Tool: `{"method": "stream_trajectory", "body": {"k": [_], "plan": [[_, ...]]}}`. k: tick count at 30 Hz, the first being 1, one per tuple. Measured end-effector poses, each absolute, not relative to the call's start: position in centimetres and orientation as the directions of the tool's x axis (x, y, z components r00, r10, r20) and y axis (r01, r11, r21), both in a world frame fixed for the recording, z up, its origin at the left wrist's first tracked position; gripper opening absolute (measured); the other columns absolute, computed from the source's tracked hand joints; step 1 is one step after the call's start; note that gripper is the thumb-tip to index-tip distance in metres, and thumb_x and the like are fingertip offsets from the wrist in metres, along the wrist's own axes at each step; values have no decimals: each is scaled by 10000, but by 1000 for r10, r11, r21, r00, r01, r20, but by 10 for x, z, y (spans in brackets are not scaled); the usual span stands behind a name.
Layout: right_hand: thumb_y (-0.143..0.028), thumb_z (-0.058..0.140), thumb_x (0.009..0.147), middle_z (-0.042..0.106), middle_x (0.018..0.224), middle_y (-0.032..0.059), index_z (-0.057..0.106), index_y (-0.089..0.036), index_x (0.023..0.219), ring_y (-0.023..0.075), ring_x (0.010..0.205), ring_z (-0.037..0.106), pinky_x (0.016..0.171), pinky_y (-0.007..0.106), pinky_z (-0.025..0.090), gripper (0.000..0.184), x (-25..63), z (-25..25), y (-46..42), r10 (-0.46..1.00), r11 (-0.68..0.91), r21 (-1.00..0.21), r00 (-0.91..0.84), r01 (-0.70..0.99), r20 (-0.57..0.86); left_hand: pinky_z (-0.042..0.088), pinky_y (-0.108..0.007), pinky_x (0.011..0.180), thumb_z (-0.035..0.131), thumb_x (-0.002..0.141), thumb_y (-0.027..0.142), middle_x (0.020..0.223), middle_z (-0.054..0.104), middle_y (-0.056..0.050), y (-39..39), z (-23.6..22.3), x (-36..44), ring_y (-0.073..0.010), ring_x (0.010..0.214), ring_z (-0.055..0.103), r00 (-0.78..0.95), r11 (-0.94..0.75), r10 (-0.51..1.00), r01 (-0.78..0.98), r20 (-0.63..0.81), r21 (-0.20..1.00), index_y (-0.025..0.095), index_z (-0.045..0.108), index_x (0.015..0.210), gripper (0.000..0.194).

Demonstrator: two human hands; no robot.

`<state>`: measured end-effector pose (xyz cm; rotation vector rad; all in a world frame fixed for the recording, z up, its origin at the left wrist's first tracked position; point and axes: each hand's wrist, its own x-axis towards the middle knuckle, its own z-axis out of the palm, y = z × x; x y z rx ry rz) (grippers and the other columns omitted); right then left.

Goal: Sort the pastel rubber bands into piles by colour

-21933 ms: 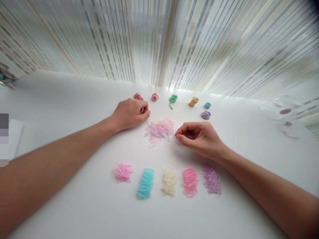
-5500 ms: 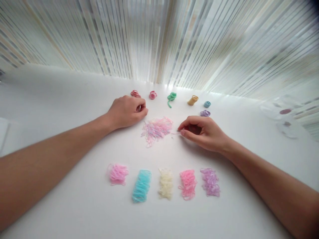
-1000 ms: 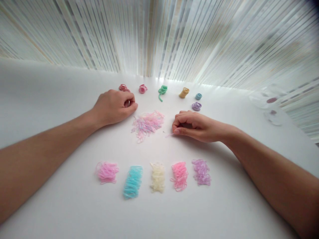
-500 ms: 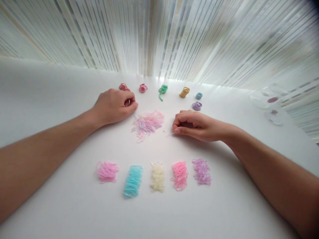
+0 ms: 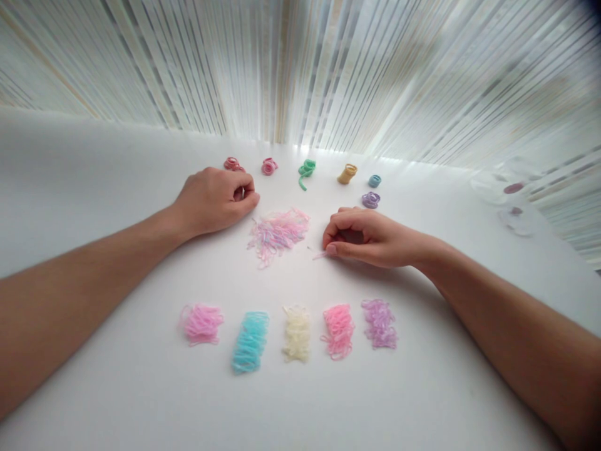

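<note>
My right hand (image 5: 370, 237) rests on the table with thumb and index finger pinched on a thin pale pink rubber band (image 5: 320, 255), whose end sticks out to the left. Between the hands lies a loose pile of pastel pink and lilac rubber bands (image 5: 279, 233). My left hand (image 5: 216, 199) sits at the pile's upper left, its fingers curled and the thumb meeting the index finger; whatever it may hold is hidden. Just behind it is a red coil (image 5: 231, 164), partly covered by the knuckles. A tiny dark speck (image 5: 308, 248) shows beside the pale band.
Along the back stand a pink coil (image 5: 269, 166), a green coil (image 5: 307, 168), a yellow one (image 5: 347, 174), a blue one (image 5: 374, 181) and a purple one (image 5: 370, 200). Nearer me, flat bundles of bands form a row, including a turquoise bundle (image 5: 250, 342). A striped curtain (image 5: 291, 69) hangs behind.
My right hand has shifted slightly left, and the pale band between its fingers shows a little more clearly. My left hand stays almost still.
</note>
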<state>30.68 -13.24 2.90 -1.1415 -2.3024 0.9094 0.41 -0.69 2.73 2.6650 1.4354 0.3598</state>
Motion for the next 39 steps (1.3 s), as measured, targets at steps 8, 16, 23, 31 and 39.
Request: {"method": "stream_trajectory", "body": {"k": [8,16,23,31,39], "plan": [[-357,816,968,702,867,49,823,-180,1017,163,744,582,634,291,461,184,309,31,-133,824,416,-718,-565,559,38,468,-358,840,539,909,462,910,800,-65,-7,28,4,-279,933,725,539,-562,827,804,162,193,238,805,975,353],[-374,771,998,741,881,66,814,-195,982,197,825,627,725,319,499,185,309,30,-131,816,431,-703,-577,565,36,450,-342,818,546,916,455,925,797,-64,-7,27,5,-259,901,715,528,-549,835,817,152,177,220,787,960,339],[-374,759,1010,760,902,72,807,-196,977,203,844,643,785,341,507,187,309,28,-130,803,457,-694,-594,556,53,446,-331,823,542,919,450,928,802,-58,-6,26,4,-254,913,710,542,-564,825,806,162,178,220,788,959,338],[-370,737,1026,751,900,76,799,-193,985,210,863,643,802,350,511,193,309,27,-130,802,455,-689,-596,564,42,435,-327,804,535,924,448,921,797,-53,-7,27,5,-248,898,709,535,-556,830,816,157,158,220,773,950,330],[-364,745,1025,774,920,76,796,-196,972,205,849,639,798,348,503,184,309,28,-130,799,457,-700,-598,548,54,434,-322,816,532,923,441,907,791,-49,-9,27,5,-247,914,707,536,-558,829,814,160,163,221,769,953,325]]}}
